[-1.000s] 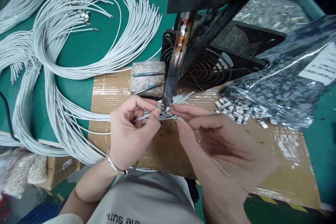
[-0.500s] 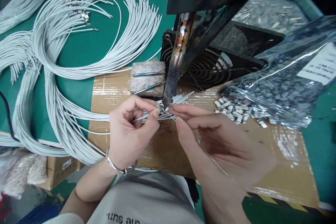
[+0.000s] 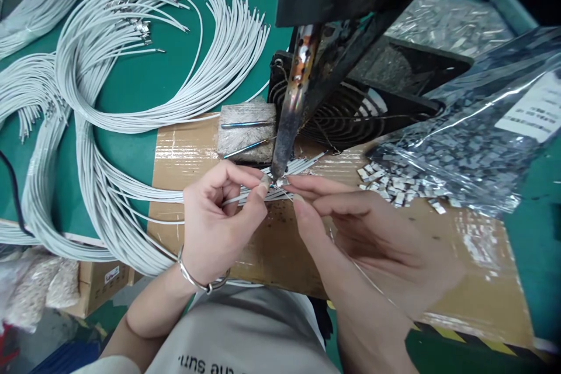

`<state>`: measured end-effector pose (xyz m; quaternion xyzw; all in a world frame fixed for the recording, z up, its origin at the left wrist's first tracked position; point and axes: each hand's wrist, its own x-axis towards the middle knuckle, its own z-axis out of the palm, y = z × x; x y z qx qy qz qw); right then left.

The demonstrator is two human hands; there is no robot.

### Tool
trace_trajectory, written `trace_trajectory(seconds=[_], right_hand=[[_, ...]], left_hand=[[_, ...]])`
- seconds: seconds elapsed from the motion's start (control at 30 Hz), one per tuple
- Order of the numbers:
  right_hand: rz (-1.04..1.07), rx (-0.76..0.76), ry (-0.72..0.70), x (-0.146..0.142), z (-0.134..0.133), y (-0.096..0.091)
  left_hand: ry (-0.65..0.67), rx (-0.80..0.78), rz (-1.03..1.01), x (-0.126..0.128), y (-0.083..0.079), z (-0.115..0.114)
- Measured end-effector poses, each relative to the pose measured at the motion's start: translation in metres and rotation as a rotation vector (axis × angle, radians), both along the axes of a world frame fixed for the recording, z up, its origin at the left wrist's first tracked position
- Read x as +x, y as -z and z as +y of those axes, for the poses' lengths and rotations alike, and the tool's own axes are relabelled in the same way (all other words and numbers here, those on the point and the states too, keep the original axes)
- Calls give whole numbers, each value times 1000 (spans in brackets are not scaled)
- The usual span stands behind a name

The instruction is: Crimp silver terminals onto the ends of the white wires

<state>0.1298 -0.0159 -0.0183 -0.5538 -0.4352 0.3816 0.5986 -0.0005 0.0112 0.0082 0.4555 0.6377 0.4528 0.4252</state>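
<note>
My left hand (image 3: 219, 219) pinches the end of a white wire (image 3: 245, 194) between thumb and forefinger, right under the tip of a fixed soldering iron (image 3: 291, 111). A small metal terminal (image 3: 280, 183) sits at the iron's tip, where the fingertips of both hands meet. From the right, my right hand (image 3: 372, 239) pinches a thin strand of solder wire (image 3: 372, 283) and feeds its end to that same spot. The strand trails back across my palm toward my wrist. Both hands hover over a taped cardboard sheet (image 3: 193, 155).
Bundles of white wires (image 3: 131, 64) curl over the green table on the left. A worn block holding two metal picks (image 3: 248, 131) lies behind my left hand. A black fan (image 3: 350, 111) stands behind the iron. Plastic bags spill small metal terminals (image 3: 394, 187) at right.
</note>
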Motion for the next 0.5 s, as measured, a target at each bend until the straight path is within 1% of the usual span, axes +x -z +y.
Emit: trace_trajectory(seconds=[0.17, 0.33, 0.5], right_hand=[[-22, 54, -92, 7, -1, 7], [-23, 37, -91, 9, -1, 8], [-36, 43, -85, 7, -1, 6]], left_hand=[[-7, 2, 18, -1, 0, 0], [-5, -8, 15, 0, 2, 1], [-6, -10, 6, 1, 1, -1]])
